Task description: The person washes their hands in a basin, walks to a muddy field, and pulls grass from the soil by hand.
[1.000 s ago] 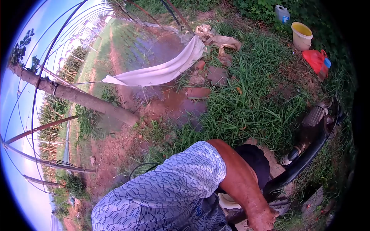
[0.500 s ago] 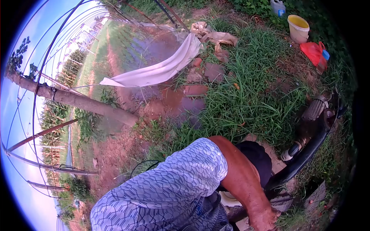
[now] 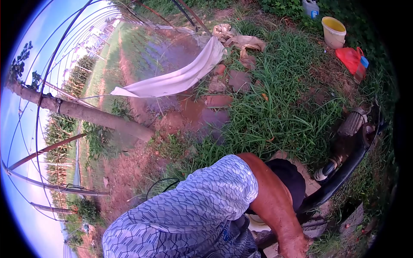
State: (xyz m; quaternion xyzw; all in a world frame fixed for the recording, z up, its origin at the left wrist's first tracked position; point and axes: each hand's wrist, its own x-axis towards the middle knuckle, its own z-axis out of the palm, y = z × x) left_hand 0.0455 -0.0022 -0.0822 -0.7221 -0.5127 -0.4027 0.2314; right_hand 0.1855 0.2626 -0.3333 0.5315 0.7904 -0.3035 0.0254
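My left arm, in a patterned short sleeve (image 3: 215,185), crosses the lower part of the head view with the elbow bent. My left hand (image 3: 296,247) is low at the bottom edge, partly cut off. How its fingers are set, and whether they hold anything, is hidden. Just beside the hand and forearm runs a thick black pipe (image 3: 333,187). A dark rounded thing (image 3: 286,172) shows behind the forearm, and a pale rounded thing (image 3: 258,223) is partly covered by the arm. My right hand is out of view.
A ribbed motor-like cylinder (image 3: 353,122) lies beside the pipe. Farther off are a white bucket (image 3: 333,36), a red plastic bag (image 3: 349,59) and a grey jug (image 3: 310,8). White cloth (image 3: 180,79) hangs near muddy water. A wooden post (image 3: 86,112) and curved frame poles stand at left.
My left upper arm and elbow have shifted slightly right and down in the view. The hand stays at nearly the same place, and the surroundings look unchanged.
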